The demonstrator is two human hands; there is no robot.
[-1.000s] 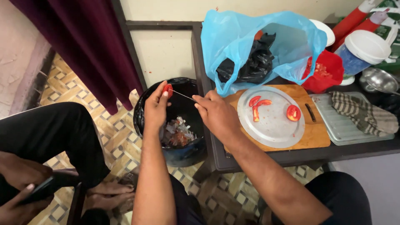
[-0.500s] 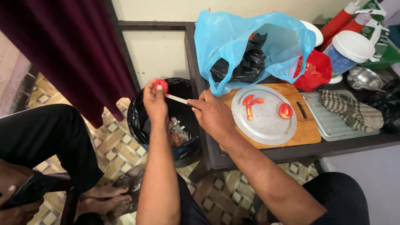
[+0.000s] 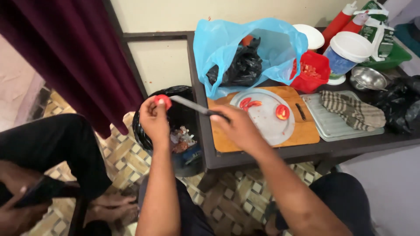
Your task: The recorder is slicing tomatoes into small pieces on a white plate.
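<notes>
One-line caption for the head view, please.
Left hand holds a tomato piece over a black bin while the right hand works a knife at it.

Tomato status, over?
Left hand holds tomato over bin. Right hand holds knife, blade at tomato. Nothing in between.

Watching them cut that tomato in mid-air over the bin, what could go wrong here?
The knife in the right hand points at the left hand pinching the tomato, with nothing beneath to steady it; a slip might nick the fingers. The tomato hangs above the open bin, so it could drop into the scraps. A seated person's bare feet are close by.
</notes>
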